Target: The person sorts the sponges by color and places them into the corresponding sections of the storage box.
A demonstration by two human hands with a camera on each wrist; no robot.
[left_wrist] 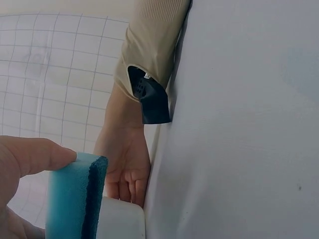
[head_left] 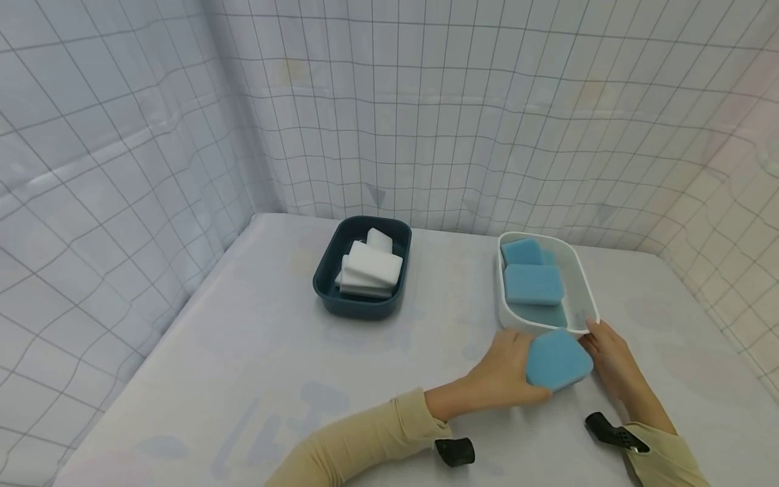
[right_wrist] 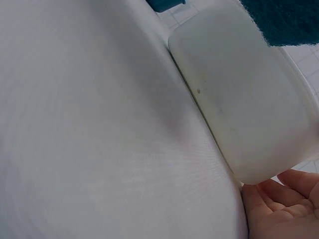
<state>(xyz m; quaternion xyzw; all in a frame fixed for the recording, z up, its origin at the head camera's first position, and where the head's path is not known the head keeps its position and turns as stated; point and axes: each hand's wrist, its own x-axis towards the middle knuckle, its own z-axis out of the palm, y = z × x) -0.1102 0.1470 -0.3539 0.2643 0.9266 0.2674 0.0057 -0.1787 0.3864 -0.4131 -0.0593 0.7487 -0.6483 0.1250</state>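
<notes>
In the head view my left hand (head_left: 504, 370) holds a blue sponge (head_left: 558, 358) just in front of a white bin (head_left: 581, 274). The left wrist view shows the thumb pressed on the edge of this sponge (left_wrist: 75, 199), which has a darker, rough layer on one side. At the bin's near right corner, my right hand (head_left: 615, 362) grips the rim and side. Its fingers (right_wrist: 279, 194) pass behind the corner in the right wrist view. Several more blue sponges (head_left: 534, 284) lie inside the bin, stacked towards its left side.
A dark teal bin (head_left: 360, 310) with several white sponge-like blocks (head_left: 372, 264) stands to the left on the white-covered table (head_left: 243, 352). Grid-patterned curtains (head_left: 377, 101) close off the back and both sides. Black devices (head_left: 455, 452) are strapped at both wrists.
</notes>
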